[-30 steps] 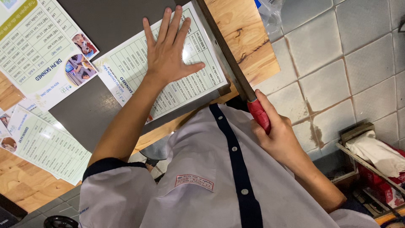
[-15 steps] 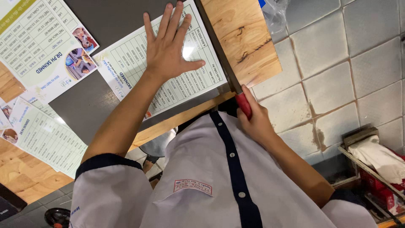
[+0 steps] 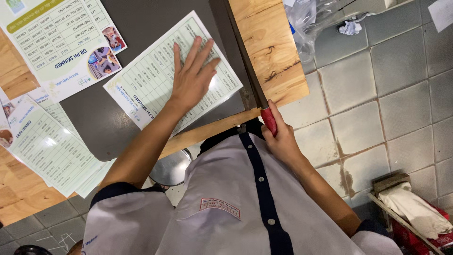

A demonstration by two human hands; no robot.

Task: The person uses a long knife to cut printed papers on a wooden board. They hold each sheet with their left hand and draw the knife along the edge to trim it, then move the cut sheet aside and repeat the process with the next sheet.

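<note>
My left hand (image 3: 192, 75) lies flat with fingers spread on a laminated printed sheet (image 3: 155, 82), pressing it onto the dark grey base (image 3: 127, 127) of a paper cutter. My right hand (image 3: 281, 137) is closed around the red handle (image 3: 269, 121) of the cutter's long blade arm (image 3: 240, 52). The arm lies low along the right edge of the base, next to the sheet's right edge. The cutter sits on a wooden table (image 3: 269, 42). My white tunic with a dark placket fills the lower middle.
More printed sheets lie at the upper left (image 3: 56, 38) and lower left (image 3: 42, 146) of the table. A crumpled clear plastic bag (image 3: 316, 23) sits at the table's far right. Grey floor tiles (image 3: 377, 104) lie to the right, with a box of rags (image 3: 415, 212) at the lower right.
My right hand has brought the red handle and blade arm down toward the table edge. My left hand stays flat on the sheet.
</note>
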